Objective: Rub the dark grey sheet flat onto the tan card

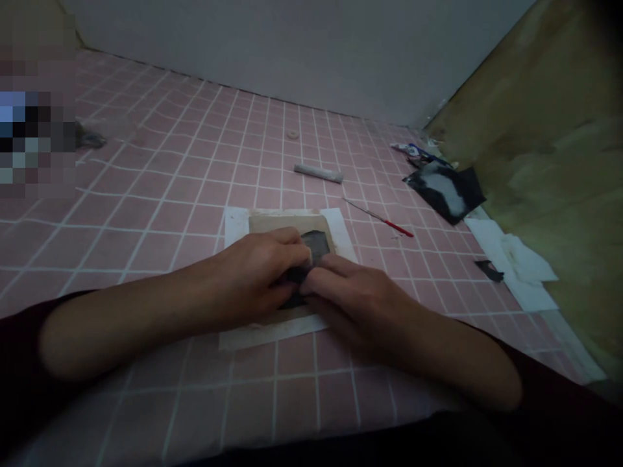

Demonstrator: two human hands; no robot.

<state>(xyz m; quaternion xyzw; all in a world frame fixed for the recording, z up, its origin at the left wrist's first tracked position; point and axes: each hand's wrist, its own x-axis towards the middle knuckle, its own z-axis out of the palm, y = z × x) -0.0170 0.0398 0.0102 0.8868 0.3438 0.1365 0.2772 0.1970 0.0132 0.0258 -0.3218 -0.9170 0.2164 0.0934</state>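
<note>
Beneath the half-curled left hand (275,263) and right hand (357,292), the dark sheet (318,242) is aligned near-to-far; grip cannot be told.

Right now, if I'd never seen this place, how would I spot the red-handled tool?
Start with the pink cloth with its white grid lines, then find the white sheet beneath the right hand. Just beyond that sheet's far right corner lies a slender tool. Unlike the plain grey bar farther back, it has a red handle.

Both hands (265,263) close together at dark piece (318,243), perhaps cloth; red-handled tool (379,217) farther right.
</note>
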